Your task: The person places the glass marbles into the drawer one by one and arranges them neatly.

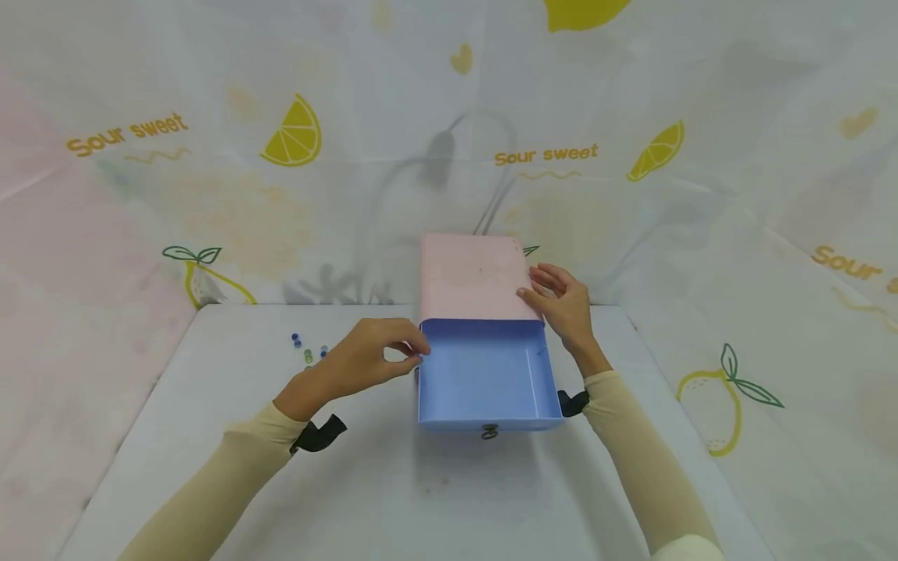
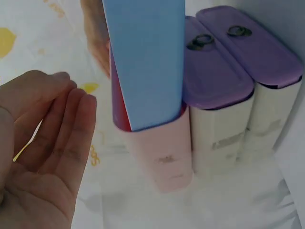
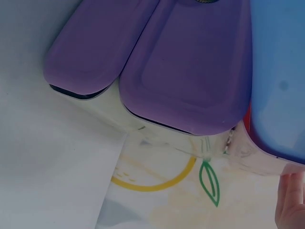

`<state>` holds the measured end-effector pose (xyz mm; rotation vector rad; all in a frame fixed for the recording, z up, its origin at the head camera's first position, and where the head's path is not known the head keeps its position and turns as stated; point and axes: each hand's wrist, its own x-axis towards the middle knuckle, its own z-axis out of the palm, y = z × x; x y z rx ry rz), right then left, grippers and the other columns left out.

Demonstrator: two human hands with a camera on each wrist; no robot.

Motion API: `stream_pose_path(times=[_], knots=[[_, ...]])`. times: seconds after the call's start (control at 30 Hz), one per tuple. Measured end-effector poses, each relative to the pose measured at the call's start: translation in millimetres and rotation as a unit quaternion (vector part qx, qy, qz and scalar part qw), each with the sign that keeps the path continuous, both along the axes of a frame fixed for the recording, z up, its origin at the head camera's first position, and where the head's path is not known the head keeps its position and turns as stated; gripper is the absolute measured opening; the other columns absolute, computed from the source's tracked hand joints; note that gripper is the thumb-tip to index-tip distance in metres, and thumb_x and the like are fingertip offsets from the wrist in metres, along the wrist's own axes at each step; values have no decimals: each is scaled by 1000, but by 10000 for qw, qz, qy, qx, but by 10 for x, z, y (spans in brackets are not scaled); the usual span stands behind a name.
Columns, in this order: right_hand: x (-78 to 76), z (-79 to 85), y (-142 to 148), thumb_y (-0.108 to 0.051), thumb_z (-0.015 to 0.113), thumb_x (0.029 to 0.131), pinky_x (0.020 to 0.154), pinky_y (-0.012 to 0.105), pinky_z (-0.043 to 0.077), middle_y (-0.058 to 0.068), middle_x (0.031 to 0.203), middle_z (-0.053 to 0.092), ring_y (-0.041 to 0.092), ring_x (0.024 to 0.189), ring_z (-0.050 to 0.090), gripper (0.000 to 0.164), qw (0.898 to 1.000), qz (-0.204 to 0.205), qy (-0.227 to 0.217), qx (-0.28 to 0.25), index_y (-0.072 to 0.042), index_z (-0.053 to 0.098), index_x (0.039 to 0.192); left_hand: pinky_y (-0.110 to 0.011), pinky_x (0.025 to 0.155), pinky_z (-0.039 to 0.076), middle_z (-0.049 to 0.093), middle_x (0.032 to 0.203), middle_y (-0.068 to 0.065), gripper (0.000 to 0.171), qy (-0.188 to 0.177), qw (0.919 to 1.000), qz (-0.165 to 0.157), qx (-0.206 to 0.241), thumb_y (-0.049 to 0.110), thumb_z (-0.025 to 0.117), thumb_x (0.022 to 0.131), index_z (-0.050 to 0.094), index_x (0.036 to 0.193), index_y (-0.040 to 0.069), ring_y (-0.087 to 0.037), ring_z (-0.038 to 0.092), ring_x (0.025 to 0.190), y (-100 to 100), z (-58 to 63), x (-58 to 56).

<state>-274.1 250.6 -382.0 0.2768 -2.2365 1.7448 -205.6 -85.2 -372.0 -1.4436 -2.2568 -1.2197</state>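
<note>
A small drawer cabinet has a pink top [image 1: 477, 276], and its blue drawer [image 1: 484, 374] is pulled out toward me with no contents visible. On the drawer's front hangs a ring pull [image 1: 489, 432]. My left hand [image 1: 365, 354] is at the drawer's left rim, thumb and fingers bent toward each other; the left wrist view shows nothing between them. Against the cabinet's right side rests my right hand [image 1: 564, 304], thumb on the top's edge and fingers along the side. Two purple drawers [image 2: 214, 71] sit closed below the blue one.
Several small blue and green glass beads [image 1: 308, 355] lie on the white table [image 1: 337, 483] left of the cabinet, partly behind my left hand. Behind the table hangs a lemon-printed cloth [image 1: 351, 202], with shadows on it.
</note>
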Motion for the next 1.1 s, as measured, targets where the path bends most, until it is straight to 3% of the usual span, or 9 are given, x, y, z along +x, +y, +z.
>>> stream_pose_path(times=[0.13,0.27,0.53,0.73,0.83,1.1], knots=[[-24,-30,12,-9,80,80,94,25,49,18,128,61,29,118,59,60,10000,-45,51,9,3,53,133,-25,76,57,69,94,-3,27,124,9965,674,469,-13,73,77,69,97,4,-15,68,86,-167,-48,-66],[-30,-21,0,-9,80,80,94,25,49,18,127,61,29,117,60,60,9999,-44,102,-2,3,54,132,-25,76,57,69,95,-3,28,-101,9888,1379,558,-14,73,77,69,96,5,-16,69,85,-386,-163,-137],[-11,-26,-3,-10,80,80,95,25,48,18,129,61,29,118,59,61,10000,-39,-12,-5,3,53,133,-24,74,57,70,95,-10,19,-837,9656,2425,419,-9,72,81,69,96,2,-21,69,83,-841,-680,-229],[-10,-27,19,-7,80,80,95,25,48,18,128,61,30,119,59,59,9999,-67,28,-113,3,54,132,-17,75,54,71,98,-9,16,-1441,9368,3184,173,3,73,86,70,101,7,-21,68,89,-1104,-1009,-323],[-11,-27,21,-6,79,80,95,26,48,20,129,60,32,120,58,59,9999,-38,3,-107,3,54,133,-20,76,55,71,100,-10,19,-1522,9267,3434,103,1,72,85,69,103,6,-25,68,91,-1204,-1139,-347],[153,162,-62,1,75,81,96,30,48,28,129,57,39,120,55,58,10000,26,-32,-20,10,51,132,-45,79,55,69,99,-16,20,-1522,9156,3669,-627,0,70,83,70,104,-1,-33,64,93,-1410,-1461,-340]])
